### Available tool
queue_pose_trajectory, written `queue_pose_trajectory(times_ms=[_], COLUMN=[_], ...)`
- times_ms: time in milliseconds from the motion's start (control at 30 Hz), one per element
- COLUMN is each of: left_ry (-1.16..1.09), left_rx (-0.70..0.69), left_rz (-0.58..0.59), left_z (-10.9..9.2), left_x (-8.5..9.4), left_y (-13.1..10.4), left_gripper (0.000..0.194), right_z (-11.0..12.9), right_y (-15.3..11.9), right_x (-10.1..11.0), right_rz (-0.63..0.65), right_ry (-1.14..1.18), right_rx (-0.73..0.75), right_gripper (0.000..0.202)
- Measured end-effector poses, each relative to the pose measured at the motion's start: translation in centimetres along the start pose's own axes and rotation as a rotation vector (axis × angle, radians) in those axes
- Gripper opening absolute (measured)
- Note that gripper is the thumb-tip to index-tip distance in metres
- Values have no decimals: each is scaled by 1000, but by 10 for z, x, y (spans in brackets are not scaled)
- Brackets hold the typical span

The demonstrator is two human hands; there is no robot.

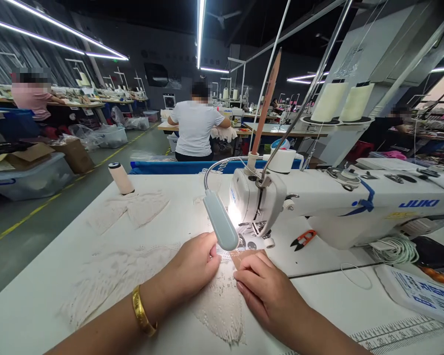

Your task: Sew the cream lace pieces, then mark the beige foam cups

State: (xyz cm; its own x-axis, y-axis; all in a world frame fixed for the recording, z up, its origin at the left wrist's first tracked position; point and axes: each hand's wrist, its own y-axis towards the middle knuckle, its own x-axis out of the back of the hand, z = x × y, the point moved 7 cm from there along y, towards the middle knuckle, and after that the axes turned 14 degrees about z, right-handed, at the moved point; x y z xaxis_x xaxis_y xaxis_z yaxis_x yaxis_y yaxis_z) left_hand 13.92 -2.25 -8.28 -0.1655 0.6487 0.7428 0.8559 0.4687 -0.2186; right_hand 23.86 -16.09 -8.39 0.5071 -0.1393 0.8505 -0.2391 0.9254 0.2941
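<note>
White lace fabric (222, 301) lies in front of the sewing machine's needle area, its lower end spread on the white table. My left hand (194, 261) pinches the fabric's upper left edge, thumb against fingers, just below the grey lamp head (222, 224). At the fabric's right edge my right hand (262, 286) has its fingers curled and pressed together on the lace, beside a brown piece (249, 256) by the needle plate. The lamp head hides part of the needle area of the white machine (257, 197). More lace (114, 276) lies left of my left hand.
Another lace piece (133, 209) and a thread spool (121, 178) are at the table's back left. Orange-handled snips (304, 239) lie under the machine arm. To the right are coiled cord (394, 249) and a ruler (399, 333). People sit at tables beyond.
</note>
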Motion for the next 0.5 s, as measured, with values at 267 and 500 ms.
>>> queue_pose_trajectory(times_ms=[267, 500], left_ry=[-67, -63], left_rx=[37, 97], left_rz=[25, 71], left_z=[-2, 1], left_x=[5, 4], left_y=[-4, -5], left_gripper=[17, 17], right_z=[5, 5], right_y=[4, 5], right_x=[0, 1], right_rz=[-14, 6], right_ry=[-75, -56], right_rx=[79, 43], right_gripper=[20, 21])
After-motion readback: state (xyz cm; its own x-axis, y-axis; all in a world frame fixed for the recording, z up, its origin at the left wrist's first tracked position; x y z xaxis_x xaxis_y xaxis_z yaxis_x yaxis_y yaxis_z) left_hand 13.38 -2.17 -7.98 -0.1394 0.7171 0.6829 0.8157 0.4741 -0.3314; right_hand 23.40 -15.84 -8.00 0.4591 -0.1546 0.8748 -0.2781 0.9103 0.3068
